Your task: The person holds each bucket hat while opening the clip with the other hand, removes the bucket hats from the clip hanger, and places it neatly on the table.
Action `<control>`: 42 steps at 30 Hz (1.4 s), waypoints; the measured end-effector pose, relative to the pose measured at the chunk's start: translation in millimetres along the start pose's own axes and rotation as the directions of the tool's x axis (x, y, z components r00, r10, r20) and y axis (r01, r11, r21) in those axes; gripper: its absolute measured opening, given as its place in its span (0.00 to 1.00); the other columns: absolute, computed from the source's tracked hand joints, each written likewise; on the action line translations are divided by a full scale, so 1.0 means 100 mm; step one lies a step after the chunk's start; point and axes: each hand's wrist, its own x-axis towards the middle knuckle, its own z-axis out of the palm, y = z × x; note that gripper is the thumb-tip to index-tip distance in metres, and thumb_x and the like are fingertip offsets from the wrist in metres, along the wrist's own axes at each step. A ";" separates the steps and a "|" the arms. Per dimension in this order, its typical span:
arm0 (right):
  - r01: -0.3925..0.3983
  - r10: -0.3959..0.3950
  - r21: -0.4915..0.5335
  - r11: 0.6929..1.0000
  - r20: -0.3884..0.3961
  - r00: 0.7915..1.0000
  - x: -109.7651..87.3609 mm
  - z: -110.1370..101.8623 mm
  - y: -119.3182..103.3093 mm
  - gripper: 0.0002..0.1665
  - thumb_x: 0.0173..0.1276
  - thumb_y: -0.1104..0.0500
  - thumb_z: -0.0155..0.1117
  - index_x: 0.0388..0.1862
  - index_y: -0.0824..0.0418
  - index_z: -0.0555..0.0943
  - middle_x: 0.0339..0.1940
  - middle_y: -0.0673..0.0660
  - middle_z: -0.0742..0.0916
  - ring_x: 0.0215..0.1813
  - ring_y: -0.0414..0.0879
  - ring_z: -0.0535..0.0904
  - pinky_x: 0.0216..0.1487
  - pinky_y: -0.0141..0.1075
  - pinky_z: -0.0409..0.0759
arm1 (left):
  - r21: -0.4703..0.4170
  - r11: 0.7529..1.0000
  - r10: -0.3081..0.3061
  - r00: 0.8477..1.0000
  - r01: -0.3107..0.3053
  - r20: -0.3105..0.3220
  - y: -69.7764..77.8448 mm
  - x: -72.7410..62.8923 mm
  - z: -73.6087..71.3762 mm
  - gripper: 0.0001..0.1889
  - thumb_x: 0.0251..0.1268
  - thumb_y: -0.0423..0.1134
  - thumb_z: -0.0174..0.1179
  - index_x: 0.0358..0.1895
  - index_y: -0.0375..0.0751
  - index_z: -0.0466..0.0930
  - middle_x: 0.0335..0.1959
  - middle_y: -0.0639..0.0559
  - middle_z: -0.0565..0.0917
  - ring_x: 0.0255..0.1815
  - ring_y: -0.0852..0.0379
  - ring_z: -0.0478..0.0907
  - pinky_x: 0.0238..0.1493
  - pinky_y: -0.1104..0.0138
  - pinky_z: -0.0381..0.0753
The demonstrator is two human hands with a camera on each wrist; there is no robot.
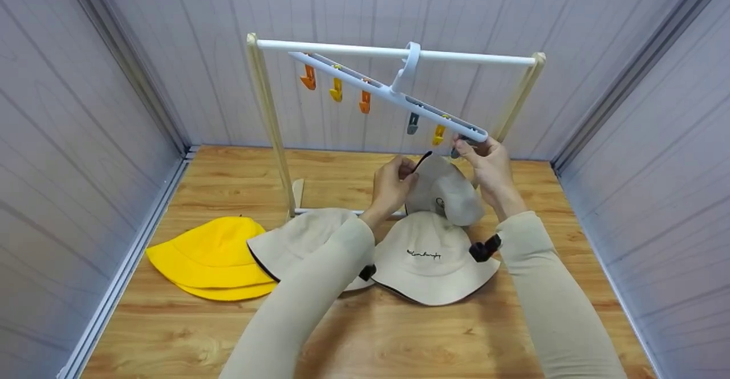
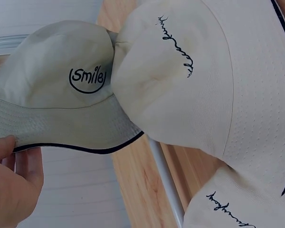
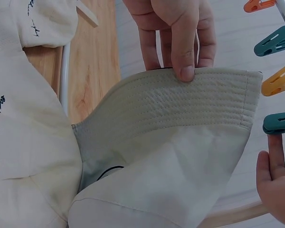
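My left hand [image 1: 393, 185] pinches the dark-edged brim of a beige bucket hat [image 1: 445, 176], thumb on one face and fingers on the other. The word "Smile" shows on this hat's crown in the left wrist view. The hat is tipped on its side, held up below the right end of a pale clip hanger [image 1: 393, 90]. There my right hand [image 1: 493, 168] pinches the last clip, a dark green one [image 3: 278, 122]. The hat's brim edge and this clip are apart in the right wrist view. Other orange, yellow and dark clips hang along the hanger.
The hanger hooks over the white rod [image 1: 342, 48] of a wooden-legged rack. A lettered beige hat [image 1: 428, 282] lies in front, overlapping the held hat in view. Another beige hat [image 1: 302, 233] and stacked yellow hats [image 1: 211, 248] lie leftward on the wooden table [image 1: 410, 345]. Panel walls surround it.
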 end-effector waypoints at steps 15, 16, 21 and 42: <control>0.015 -0.015 0.007 1.000 0.033 0.999 -0.02 0.00 0.02 0.35 0.78 0.51 0.68 0.75 0.68 0.74 0.57 0.51 0.89 0.63 0.45 0.81 0.73 0.39 0.75 | -0.020 0.999 -0.030 0.999 0.030 -0.024 -0.04 -0.03 -0.04 0.05 0.74 0.29 0.66 0.47 0.40 0.85 0.43 0.49 0.89 0.46 0.57 0.84 0.52 0.66 0.83; 0.016 -0.017 0.012 1.000 0.038 0.999 -0.02 0.01 0.02 0.35 0.78 0.51 0.67 0.76 0.67 0.73 0.58 0.51 0.90 0.64 0.47 0.81 0.72 0.38 0.76 | -0.022 0.999 -0.030 0.999 0.030 -0.028 -0.05 -0.03 -0.05 0.05 0.74 0.29 0.66 0.46 0.41 0.85 0.43 0.50 0.89 0.45 0.57 0.84 0.51 0.66 0.83; 0.002 -0.004 0.028 1.000 0.039 0.999 -0.04 0.00 0.02 0.38 0.78 0.51 0.68 0.78 0.67 0.70 0.64 0.56 0.88 0.68 0.48 0.80 0.76 0.44 0.73 | -0.048 0.998 -0.047 0.998 0.045 -0.042 -0.05 -0.04 -0.07 0.04 0.75 0.30 0.66 0.46 0.43 0.85 0.42 0.52 0.88 0.45 0.58 0.84 0.49 0.66 0.82; 0.018 -0.019 0.020 1.000 0.075 0.997 -0.22 -0.15 0.12 0.34 0.78 0.52 0.68 0.76 0.68 0.73 0.66 0.57 0.86 0.65 0.53 0.84 0.74 0.41 0.75 | -0.176 0.976 -0.144 0.985 0.125 -0.097 -0.05 -0.09 -0.14 0.05 0.74 0.32 0.67 0.48 0.42 0.85 0.45 0.52 0.88 0.48 0.58 0.86 0.49 0.67 0.86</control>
